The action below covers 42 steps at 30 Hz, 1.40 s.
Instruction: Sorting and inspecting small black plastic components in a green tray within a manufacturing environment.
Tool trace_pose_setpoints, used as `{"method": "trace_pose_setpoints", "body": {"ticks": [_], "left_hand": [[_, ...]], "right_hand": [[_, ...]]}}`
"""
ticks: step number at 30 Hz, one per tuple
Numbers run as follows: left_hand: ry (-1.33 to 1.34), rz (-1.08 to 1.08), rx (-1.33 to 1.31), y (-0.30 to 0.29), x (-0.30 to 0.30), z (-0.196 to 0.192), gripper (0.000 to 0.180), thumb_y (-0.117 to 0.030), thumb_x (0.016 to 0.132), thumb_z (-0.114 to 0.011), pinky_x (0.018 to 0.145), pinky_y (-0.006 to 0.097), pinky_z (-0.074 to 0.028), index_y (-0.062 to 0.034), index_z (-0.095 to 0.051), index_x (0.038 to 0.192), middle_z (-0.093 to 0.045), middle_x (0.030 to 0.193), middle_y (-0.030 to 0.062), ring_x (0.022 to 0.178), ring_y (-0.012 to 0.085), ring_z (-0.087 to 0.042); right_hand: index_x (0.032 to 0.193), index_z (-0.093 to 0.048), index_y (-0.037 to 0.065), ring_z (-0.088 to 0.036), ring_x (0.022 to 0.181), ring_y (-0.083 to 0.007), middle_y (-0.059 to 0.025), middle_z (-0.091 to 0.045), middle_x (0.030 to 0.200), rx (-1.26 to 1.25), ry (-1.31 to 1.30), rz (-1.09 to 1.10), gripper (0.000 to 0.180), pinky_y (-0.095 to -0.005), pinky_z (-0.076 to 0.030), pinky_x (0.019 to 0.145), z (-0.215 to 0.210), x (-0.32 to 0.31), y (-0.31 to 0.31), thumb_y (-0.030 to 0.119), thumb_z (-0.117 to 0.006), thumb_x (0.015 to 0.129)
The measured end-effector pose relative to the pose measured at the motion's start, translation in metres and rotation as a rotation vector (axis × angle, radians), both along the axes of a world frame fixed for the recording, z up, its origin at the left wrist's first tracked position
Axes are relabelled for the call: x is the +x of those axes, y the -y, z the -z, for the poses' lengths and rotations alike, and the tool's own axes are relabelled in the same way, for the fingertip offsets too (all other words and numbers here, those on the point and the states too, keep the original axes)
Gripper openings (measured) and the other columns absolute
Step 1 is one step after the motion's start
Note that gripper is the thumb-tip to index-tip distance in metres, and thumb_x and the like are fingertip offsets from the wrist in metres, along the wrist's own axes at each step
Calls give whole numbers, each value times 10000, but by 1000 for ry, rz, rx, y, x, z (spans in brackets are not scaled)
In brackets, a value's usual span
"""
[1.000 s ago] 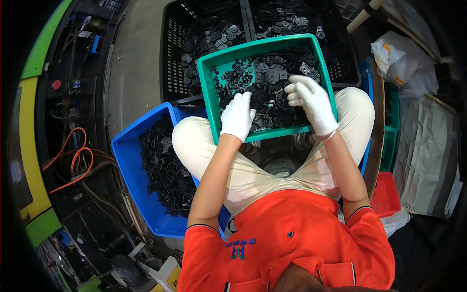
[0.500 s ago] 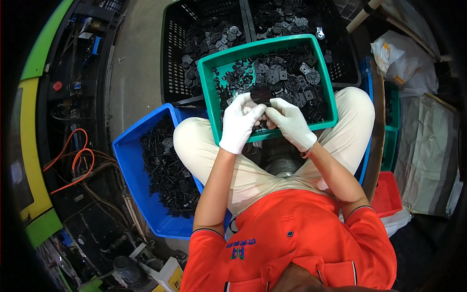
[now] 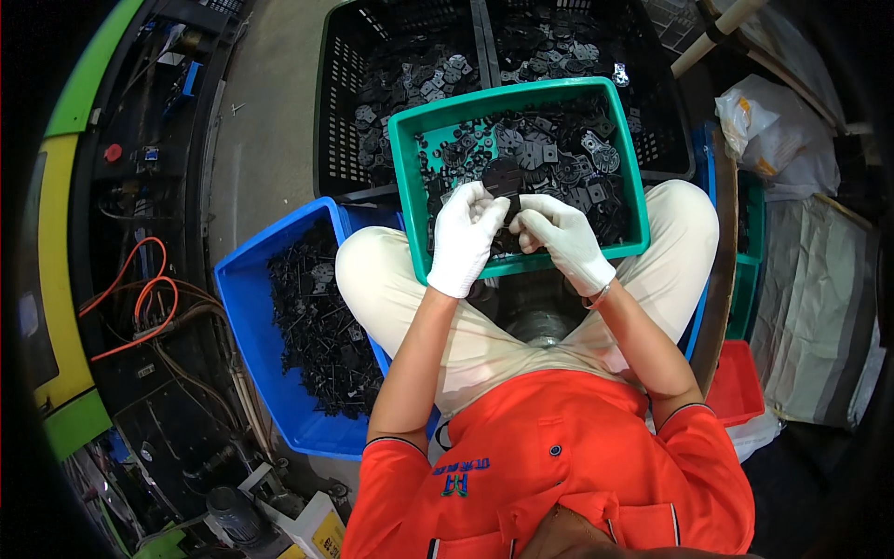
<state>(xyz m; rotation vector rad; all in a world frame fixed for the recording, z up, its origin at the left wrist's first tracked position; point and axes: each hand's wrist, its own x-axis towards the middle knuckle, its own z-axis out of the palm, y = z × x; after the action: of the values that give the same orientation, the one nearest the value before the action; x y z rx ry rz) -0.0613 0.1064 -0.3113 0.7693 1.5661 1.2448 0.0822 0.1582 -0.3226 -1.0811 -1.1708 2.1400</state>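
Observation:
Both of my hands wear white gloves and meet over the near side of a green bin [image 3: 410, 212], which rests across my thighs. Pinched in my left hand [image 3: 461, 240] is a dark, flat plate with a rounded outline [image 3: 503, 176]. My right hand [image 3: 570, 242] is closed just right of the plate, its thumb and fingertips pressed together; anything between them is too small to make out. Grey metal plates [image 3: 536, 152] and small dark round pieces [image 3: 458, 149] lie loose in the bin around my fingers.
Beyond the green bin stands a black, divided crate [image 3: 337, 140] with more metal plates. At my left is a blue bin [image 3: 279, 410] of dark, thin parts. A machine with an orange hose [image 3: 168, 279] lines the far left; a red tray [image 3: 736, 382] sits at right.
The dark plate now stands out further above my left fingertips. My right fingertips have come slightly away from my left hand. The whole view has shifted a little.

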Motion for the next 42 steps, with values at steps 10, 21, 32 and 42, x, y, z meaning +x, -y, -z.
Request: {"method": "trace_pose_setpoints", "body": {"ticks": [10, 21, 32, 42], "left_hand": [[117, -168, 130, -65, -91, 2, 119, -125, 858, -593, 614, 254, -471, -14, -553, 873, -585, 831, 64, 682, 121, -563], [-650, 605, 49, -41, -25, 15, 412, -72, 641, -732, 661, 294, -473, -47, -621, 1037, -524, 892, 108, 692, 181, -568], [-699, 394, 292, -38, -15, 53, 101, -53, 726, -668, 554, 266, -455, -21, -683, 821, -589, 712, 81, 602, 153, -579], [-5, 3, 18, -51, -54, 15, 167, -106, 872, -573, 546, 201, -497, 40, -632, 929, -659, 841, 101, 649, 115, -625]], "right_hand": [[1063, -573, -24, -530, 664, -69, -48, -604, 822, 151, 133, 227, 229, -203, -451, 615, 1, 41, -21, 107, -496, 892], [1011, -595, 19, -598, 733, -229, -126, -641, 888, 610, 470, 145, 179, -297, -478, 695, 17, 46, -46, 79, -530, 855], [885, -602, 73, -586, 873, -325, -151, -564, 928, 1357, 1040, -404, 120, -415, -494, 742, 44, -29, -129, 162, -588, 804], [892, -595, 62, -604, 741, -346, -153, -628, 759, 917, 487, 107, 140, -393, -468, 642, 10, 3, -125, 185, -547, 847]]}}
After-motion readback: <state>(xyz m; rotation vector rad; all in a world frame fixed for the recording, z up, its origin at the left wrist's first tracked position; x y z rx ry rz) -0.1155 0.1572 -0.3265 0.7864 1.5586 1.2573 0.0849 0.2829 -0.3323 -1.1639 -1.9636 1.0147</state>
